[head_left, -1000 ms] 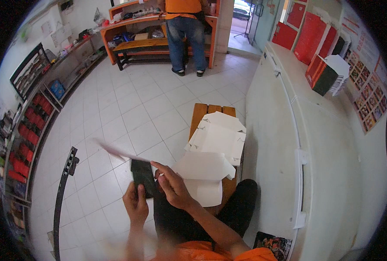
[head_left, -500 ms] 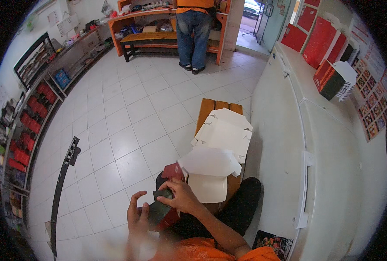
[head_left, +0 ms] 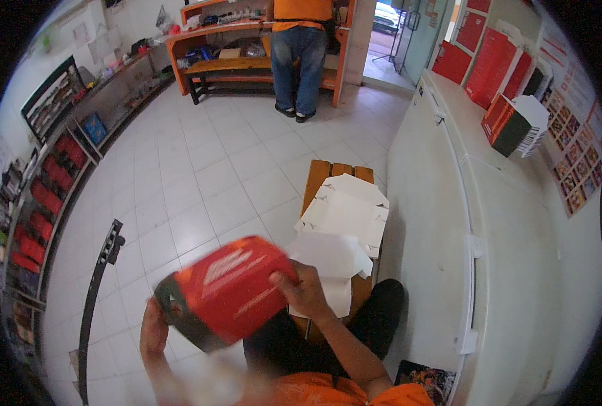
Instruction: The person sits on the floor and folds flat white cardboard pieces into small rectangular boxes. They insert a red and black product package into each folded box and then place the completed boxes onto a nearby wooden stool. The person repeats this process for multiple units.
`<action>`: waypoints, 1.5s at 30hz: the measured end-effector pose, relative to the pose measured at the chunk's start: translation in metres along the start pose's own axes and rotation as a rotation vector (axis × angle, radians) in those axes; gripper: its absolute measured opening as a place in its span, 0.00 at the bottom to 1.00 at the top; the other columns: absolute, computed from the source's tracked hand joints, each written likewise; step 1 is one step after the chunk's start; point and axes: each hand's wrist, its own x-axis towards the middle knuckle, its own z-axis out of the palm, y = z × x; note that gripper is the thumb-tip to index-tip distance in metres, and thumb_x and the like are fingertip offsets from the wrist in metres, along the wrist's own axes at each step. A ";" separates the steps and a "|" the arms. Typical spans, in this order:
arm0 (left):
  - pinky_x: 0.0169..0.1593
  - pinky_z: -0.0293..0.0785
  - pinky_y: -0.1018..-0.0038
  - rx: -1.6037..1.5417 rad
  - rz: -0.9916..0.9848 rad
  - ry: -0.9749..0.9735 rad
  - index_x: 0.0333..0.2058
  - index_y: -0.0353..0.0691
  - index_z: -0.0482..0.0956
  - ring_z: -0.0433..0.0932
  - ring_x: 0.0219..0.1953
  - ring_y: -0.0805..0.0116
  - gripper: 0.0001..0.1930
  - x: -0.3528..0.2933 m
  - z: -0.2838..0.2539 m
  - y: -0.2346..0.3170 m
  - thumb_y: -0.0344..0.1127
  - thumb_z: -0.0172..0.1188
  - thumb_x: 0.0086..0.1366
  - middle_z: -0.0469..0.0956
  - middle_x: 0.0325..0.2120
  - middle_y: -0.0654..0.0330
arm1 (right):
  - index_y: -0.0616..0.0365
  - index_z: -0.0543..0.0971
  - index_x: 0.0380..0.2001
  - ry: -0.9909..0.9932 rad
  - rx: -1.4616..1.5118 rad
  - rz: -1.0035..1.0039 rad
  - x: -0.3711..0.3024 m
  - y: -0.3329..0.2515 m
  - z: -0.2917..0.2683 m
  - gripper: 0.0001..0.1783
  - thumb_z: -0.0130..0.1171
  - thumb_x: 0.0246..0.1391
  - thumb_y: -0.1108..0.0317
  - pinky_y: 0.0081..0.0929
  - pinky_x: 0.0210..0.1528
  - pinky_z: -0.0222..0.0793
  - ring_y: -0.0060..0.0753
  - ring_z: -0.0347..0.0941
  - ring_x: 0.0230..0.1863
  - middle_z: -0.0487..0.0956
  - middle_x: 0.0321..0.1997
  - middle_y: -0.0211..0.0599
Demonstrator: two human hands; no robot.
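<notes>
Above a pale tiled floor, both hands grip a blurred red-and-dark cardboard box (head_left: 237, 287) between them, left hand (head_left: 153, 328) at its dark end, right hand (head_left: 304, 289) on its red edge, with unfolded white card sheets (head_left: 352, 215) on a slatted wooden bench (head_left: 318, 177) beyond the right hand and a smooth white cabinet (head_left: 426, 203) farther right.

Red box (head_left: 228, 292) with blurred print (head_left: 228, 266)

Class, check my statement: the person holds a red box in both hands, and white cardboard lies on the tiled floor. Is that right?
Not quite: the head view shows the white cardboard on the wooden bench, not the tiled floor. The person does hold the red box in both hands.
</notes>
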 end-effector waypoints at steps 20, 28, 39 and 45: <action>0.23 0.73 0.74 0.407 -0.525 -0.152 0.41 0.36 0.83 0.77 0.25 0.74 0.13 -0.024 0.035 -0.011 0.40 0.66 0.65 0.85 0.29 0.57 | 0.57 0.82 0.41 -0.166 0.435 -0.186 0.009 -0.012 0.021 0.11 0.65 0.55 0.67 0.31 0.45 0.64 0.28 0.70 0.39 0.75 0.36 0.32; 0.29 0.69 0.78 0.180 -0.621 -0.381 0.46 0.33 0.80 0.73 0.27 0.78 0.23 -0.023 0.054 -0.041 0.51 0.59 0.70 0.80 0.30 0.62 | 0.50 0.80 0.40 -0.828 -0.413 -0.203 0.014 -0.019 0.003 0.17 0.69 0.49 0.57 0.43 0.54 0.61 0.38 0.72 0.42 0.72 0.35 0.32; 0.33 0.68 0.79 0.320 -0.275 -0.357 0.40 0.35 0.81 0.71 0.29 0.79 0.18 -0.020 0.060 -0.039 0.47 0.57 0.72 0.78 0.26 0.68 | 0.56 0.78 0.39 -0.547 -0.123 -0.162 -0.017 -0.024 0.015 0.10 0.63 0.53 0.70 0.43 0.60 0.65 0.48 0.71 0.55 0.73 0.49 0.41; 0.34 0.72 0.76 0.154 -0.481 -0.476 0.35 0.37 0.82 0.75 0.31 0.79 0.12 -0.020 0.075 -0.028 0.40 0.70 0.62 0.81 0.27 0.67 | 0.57 0.81 0.39 -0.487 -0.118 -0.243 -0.022 -0.012 0.032 0.06 0.58 0.59 0.71 0.42 0.64 0.63 0.44 0.70 0.58 0.74 0.51 0.37</action>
